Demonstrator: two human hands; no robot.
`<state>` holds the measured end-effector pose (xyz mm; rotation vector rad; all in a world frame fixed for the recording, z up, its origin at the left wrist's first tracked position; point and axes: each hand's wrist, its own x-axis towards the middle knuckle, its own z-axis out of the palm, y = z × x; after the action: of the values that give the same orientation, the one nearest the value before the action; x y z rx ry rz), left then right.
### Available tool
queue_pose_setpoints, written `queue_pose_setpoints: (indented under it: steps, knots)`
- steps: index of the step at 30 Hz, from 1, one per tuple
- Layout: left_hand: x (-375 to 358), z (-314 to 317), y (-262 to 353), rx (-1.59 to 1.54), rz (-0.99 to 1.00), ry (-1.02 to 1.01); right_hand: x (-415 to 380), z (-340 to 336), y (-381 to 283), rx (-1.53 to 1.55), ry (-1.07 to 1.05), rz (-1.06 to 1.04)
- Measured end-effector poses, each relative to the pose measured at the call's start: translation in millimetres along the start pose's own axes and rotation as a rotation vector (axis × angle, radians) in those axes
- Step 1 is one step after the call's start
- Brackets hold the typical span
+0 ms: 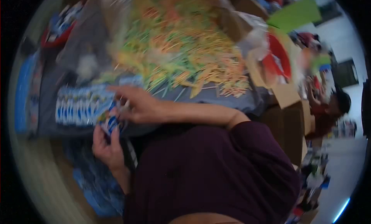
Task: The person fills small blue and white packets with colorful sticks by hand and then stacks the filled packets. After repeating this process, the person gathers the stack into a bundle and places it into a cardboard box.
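Observation:
My left hand (109,148) is at the lower left, thumb and fingers closed on the bottom of a small blue-and-white packet (112,122). Above it, my right hand (135,104) reaches in from the right, its fingers curled at the packet's upper part. Blur hides whether the right fingers grip the packet or something small. Beside both hands, a row of overlapping blue-and-white packets (75,108) lies on the grey cloth (48,75). Past my right hand spreads a large heap of thin, straw-like coloured sticks (185,53), yellow, green and orange.
A red container (58,40) with packets stands at the far left. Cardboard boxes (284,123) and a red round container (280,55) are at the right. Blue plastic bags (96,185) lie below the table edge. Another person (328,112) is at the far right.

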<state>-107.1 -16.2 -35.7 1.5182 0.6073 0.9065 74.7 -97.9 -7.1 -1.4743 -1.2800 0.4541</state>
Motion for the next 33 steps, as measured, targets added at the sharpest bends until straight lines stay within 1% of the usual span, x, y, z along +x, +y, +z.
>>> queue_pose_setpoints:
  steps: [1, 2, 3, 4, 6, 7, 8, 9, 10, 11, 12, 13, 14, 15, 16, 17, 18, 19, 21, 23, 24, 25, 26, 27, 28, 30, 33]
  knots:
    - [-0.5, 3.5, 11.5, 0.012, 0.028, 0.042, 0.3, -9.2, -10.4, -0.05, -0.028, 0.056]
    - [-3.1, -4.7, 15.8, 0.139, 0.001, 0.036, 0.5, -12.3, -10.5, -0.062, -0.046, 0.08]
    - [0.8, -9.2, 8.8, 0.201, 0.161, 0.037, 1.6, -16.3, -15.6, -0.026, -0.031, 0.08]
    - [-0.3, -11.7, 12.9, 0.218, 0.15, 0.045, 1.5, -17.0, -17.1, 0.05, 0.006, 0.108]
    - [-1.9, -13.5, 19.2, 0.23, 0.134, 0.028, -2.0, -20.8, -16.9, 0.181, -0.086, 0.22]
    - [-0.7, -13.8, 19.8, 0.232, 0.138, 0.007, -4.2, -18.0, -17.6, 0.208, -0.121, 0.221]
    - [-0.9, -14.6, 20.2, 0.245, 0.126, 0.027, -7.0, -17.5, -19.1, 0.207, -0.182, 0.267]
    - [0.3, -14.4, 20.0, 0.274, 0.128, 0.003, -7.9, -16.6, -19.7, 0.196, -0.232, 0.312]
    - [3.9, -12.5, 20.2, 0.3, 0.135, -0.028, -7.0, -13.0, -19.6, 0.196, -0.234, 0.31]
    - [9.1, -9.2, 21.5, 0.297, 0.138, -0.03, -6.5, -7.3, -20.1, 0.151, -0.233, 0.246]
    - [14.9, -5.1, 23.6, 0.332, 0.191, -0.036, -5.7, -3.1, -20.9, 0.103, -0.231, 0.181]
    - [20.6, -2.1, 25.3, 0.365, 0.246, -0.042, -3.7, -1.6, -21.6, 0.095, -0.225, 0.18]
    - [26.6, 0.0, 26.4, 0.357, 0.256, -0.047, -0.7, -0.9, -22.2, 0.073, -0.241, 0.246]
    - [33.0, 1.9, 27.5, 0.507, 0.254, -0.097, 2.6, -0.1, -22.8, 0.051, -0.255, 0.31]
    - [39.7, 3.4, 28.4, 0.661, 0.257, -0.145, 6.2, 1.4, -22.2, 0.041, -0.243, 0.301]
    - [43.8, 4.1, 28.2, 0.654, 0.276, -0.149, 8.4, 3.2, -20.2, 0.01, -0.253, 0.279]
    - [46.5, 3.6, 26.9, 0.722, 0.28, -0.147, 10.7, 5.3, -18.2, -0.023, -0.259, 0.26]
    - [49.3, 3.0, 25.4, 0.785, 0.289, -0.148, 12.9, 8.8, -16.8, 0.006, -0.22, 0.212]
    - [50.9, -0.8, 25.2, 0.845, 0.357, -0.116, 16.7, 11.9, -16.6, 0.03, -0.233, 0.218]
    - [53.8, -3.3, 24.4, 0.89, 0.405, -0.134, 21.7, 9.7, -11.9, -0.083, -0.287, 0.099]
    - [51.9, -1.9, 23.1, 0.867, 0.319, -0.139, 23.9, 10.9, -10.4, -0.06, -0.258, 0.067]
    - [52.1, -6.7, 15.2, 0.888, 0.269, -0.178, 20.0, 17.1, 2.1, -0.127, -0.196, -0.022]
    - [50.6, -6.9, 10.0, 0.836, 0.263, -0.153, 25.0, 11.2, -8.8, -0.13, -0.293, 0.136]
    - [51.3, -5.5, 6.4, 0.797, 0.235, -0.114, 25.5, 9.4, -11.1, -0.16, -0.254, 0.109]
    - [51.3, -3.8, 4.6, 0.75, 0.268, -0.143, 24.7, 9.9, -12.9, -0.164, -0.247, 0.073]
    - [50.6, -9.0, 5.0, 0.706, 0.134, -0.132, 24.3, 8.8, -19.5, -0.177, -0.24, 0.103]
    - [49.9, -6.8, 11.2, 0.641, 0.085, -0.097, 28.4, 9.9, -25.0, -0.144, -0.278, 0.143]
